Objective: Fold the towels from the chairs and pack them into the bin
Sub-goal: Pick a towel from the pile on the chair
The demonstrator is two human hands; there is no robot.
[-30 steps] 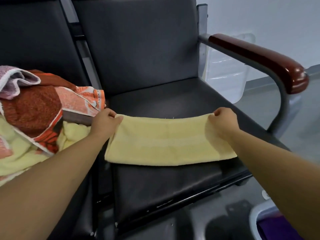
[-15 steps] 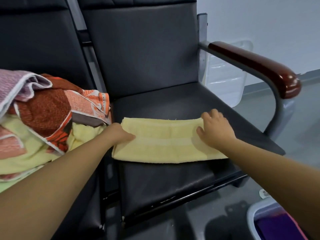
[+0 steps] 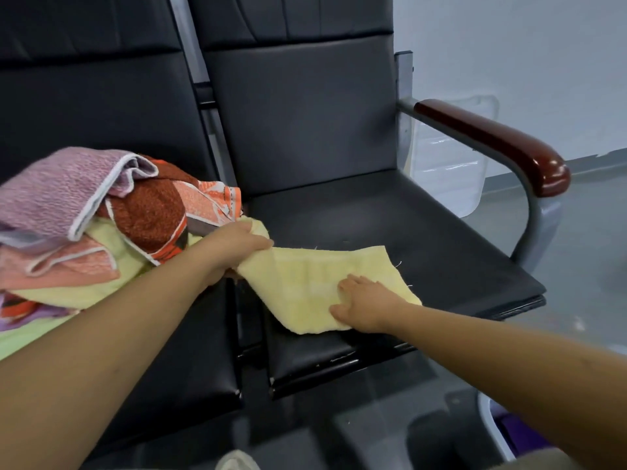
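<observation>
Yellow towel [image 3: 305,279], one, at seat [image 3: 441,259] front edge. Left hand [image 3: 237,249] grips its left end; right hand [image 3: 364,308] presses it, fingers flat.

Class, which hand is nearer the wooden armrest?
Right. The right hand lies flat on the yellow towel, left of the armrest; the left hand grips the towel's far end.

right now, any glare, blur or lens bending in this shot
Head view: glare spot on the front end of the glossy armrest; wide-angle bending bows the chair backs; yellow towel, left hand, right hand fairly sharp; bin soft, cropped bottom right.
</observation>
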